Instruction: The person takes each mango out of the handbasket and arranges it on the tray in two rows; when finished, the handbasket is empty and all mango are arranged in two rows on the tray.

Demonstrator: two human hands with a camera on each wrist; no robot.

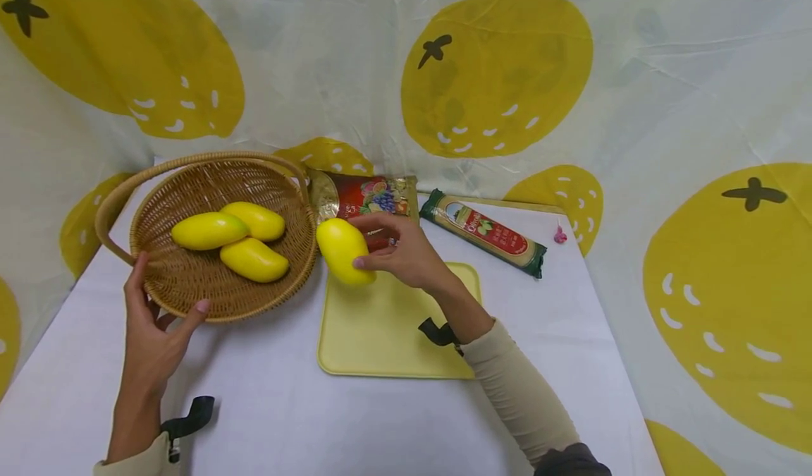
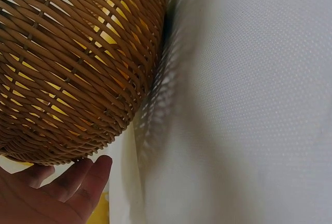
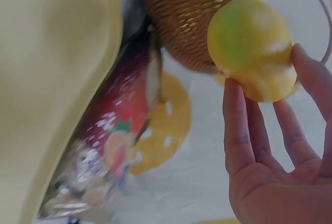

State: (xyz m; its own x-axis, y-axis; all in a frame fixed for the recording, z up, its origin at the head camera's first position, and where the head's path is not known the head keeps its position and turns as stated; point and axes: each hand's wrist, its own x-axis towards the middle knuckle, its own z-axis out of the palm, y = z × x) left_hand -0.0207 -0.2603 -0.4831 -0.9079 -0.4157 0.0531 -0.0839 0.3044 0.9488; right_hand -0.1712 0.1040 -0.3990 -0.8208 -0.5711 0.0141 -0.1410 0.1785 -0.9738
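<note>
My right hand (image 1: 402,250) pinches a yellow mango (image 1: 342,252) between thumb and fingers, above the left end of the yellow tray (image 1: 393,335). In the right wrist view the mango (image 3: 249,47) shows a greenish patch, and the fingertips touch its lower side. My left hand (image 1: 155,328) holds the near left rim of a wicker basket (image 1: 152,208), thumb at the rim. Seen in the left wrist view, its fingers (image 2: 91,185) reach against the basket's woven outside (image 2: 72,68). Inside the basket lie three more mangoes (image 1: 209,230), touching one another.
Behind the tray lies a red and gold packet (image 1: 330,194) with fruit pictures, partly covered by the right hand. A green-ended long packet (image 1: 483,233) lies slanted at the back right. Beyond it is a small pink object (image 1: 560,235). A fruit-print curtain (image 1: 330,60) hangs behind the table.
</note>
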